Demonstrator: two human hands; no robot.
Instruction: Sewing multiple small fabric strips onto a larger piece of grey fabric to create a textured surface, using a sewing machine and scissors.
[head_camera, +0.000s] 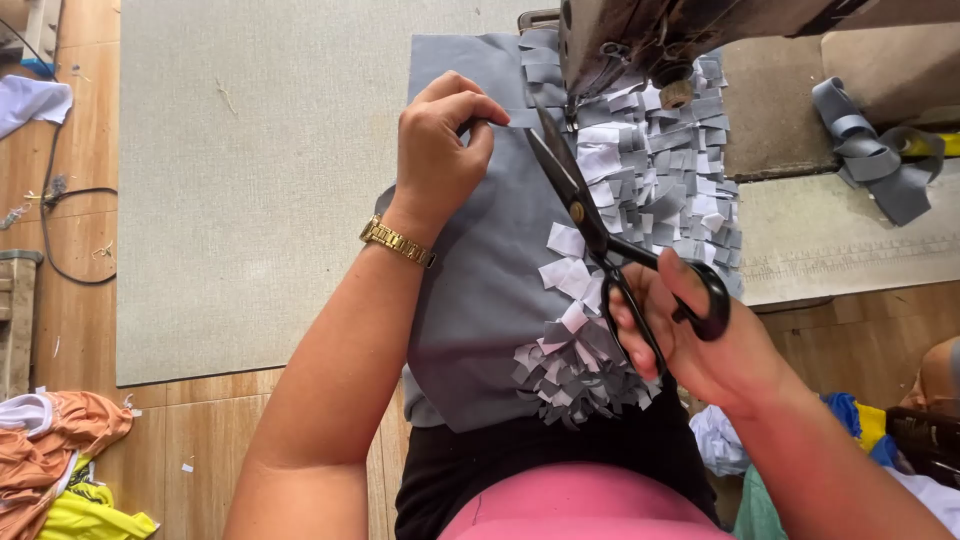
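— What was the right hand (690, 335) doing?

— It was closed around the handles of the black scissors (600, 225), thumb through one loop and fingers curled through the other. The grip was firm, the hand barely open at all.

— And the blades?

— Slightly parted, pointing up and to the left, away from the person, toward the sewing machine head (650, 40). The long axis ran diagonally from the hand at lower right to the tips at upper left.

— Where did the tips sit?

— Just beside the left hand (440, 150), over the grey fabric panel (480, 290).

— How was that left hand held?

— Nearly closed, fingers bent in a pinch on the upper edge of the grey panel. A gold wristwatch (397, 241) showed on that wrist.

— What covered the panel?

— Rows of small grey and white fabric tabs (650, 170) sewn down its right side. The panel lay from the person's lap up to the machine, across the grey table mat (250, 180).

— Anything nearby?

— A looped grey strip (875, 150) lay at the right, well apart from the hands.
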